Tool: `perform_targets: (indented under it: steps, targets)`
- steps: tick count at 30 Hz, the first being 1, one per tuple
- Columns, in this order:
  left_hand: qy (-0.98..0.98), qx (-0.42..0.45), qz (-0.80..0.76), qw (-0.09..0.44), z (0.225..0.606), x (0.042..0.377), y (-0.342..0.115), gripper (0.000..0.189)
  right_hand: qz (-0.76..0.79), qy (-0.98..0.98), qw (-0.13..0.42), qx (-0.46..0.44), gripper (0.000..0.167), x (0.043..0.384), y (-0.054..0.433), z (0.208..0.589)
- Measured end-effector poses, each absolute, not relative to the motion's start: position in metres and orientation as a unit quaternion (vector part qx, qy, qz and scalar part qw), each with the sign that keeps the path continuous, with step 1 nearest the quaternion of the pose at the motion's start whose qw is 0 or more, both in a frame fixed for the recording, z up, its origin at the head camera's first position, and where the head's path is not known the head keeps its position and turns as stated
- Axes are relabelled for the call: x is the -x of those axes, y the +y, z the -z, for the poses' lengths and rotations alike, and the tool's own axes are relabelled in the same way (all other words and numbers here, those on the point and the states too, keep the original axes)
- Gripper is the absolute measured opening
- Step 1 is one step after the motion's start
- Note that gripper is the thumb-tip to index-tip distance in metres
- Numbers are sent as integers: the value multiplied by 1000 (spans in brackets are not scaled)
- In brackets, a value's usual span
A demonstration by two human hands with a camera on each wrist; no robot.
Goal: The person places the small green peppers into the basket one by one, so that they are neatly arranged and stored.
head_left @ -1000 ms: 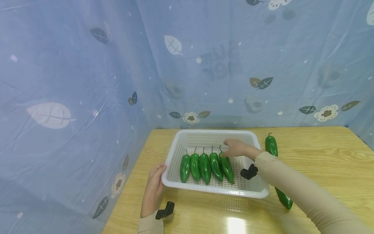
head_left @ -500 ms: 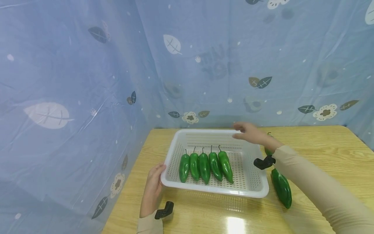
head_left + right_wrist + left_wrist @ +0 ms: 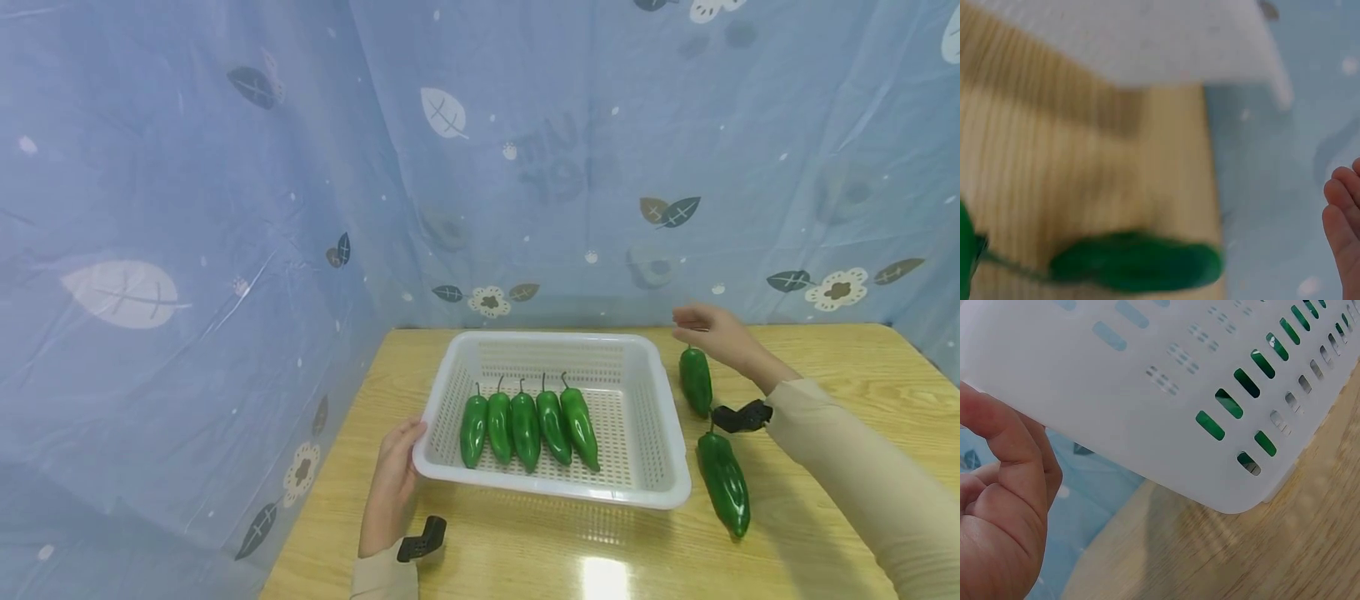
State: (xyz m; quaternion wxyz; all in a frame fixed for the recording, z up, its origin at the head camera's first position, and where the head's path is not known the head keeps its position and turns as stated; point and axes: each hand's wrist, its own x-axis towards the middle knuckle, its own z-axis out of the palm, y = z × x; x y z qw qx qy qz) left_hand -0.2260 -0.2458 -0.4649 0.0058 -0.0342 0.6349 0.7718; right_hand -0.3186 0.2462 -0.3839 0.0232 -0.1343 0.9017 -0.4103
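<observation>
My left hand (image 3: 396,458) grips the left rim of a white plastic basket (image 3: 551,493); in the left wrist view its fingers (image 3: 1019,434) bend at the basket's edge. Several green peppers (image 3: 525,432) lie side by side inside, stems pointing to the back. My right hand (image 3: 716,337) hovers over the stem end of a green pepper (image 3: 696,383) on the table, fingers loosely extended and holding nothing. Nearer to me lies another green pepper (image 3: 724,487), right of the basket. Both loose peppers show blurred in the right wrist view, the far pepper (image 3: 1138,261) below the fingers.
The wooden table (image 3: 832,417) ends at a blue patterned curtain (image 3: 540,208) at the back and left. Between the row of peppers and the basket's right wall, the perforated floor (image 3: 618,433) shows.
My right hand has withdrawn from the rightmost pepper in the basket, passing over the right rim to the far loose pepper. My left hand stays on the basket.
</observation>
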Motion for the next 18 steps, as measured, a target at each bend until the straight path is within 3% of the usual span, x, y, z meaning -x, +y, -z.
perform_targets:
  steps: [18]
  targets:
    - [629,32,-777,1,465,224,-246,39,417,902,81,72,73,329,299,464]
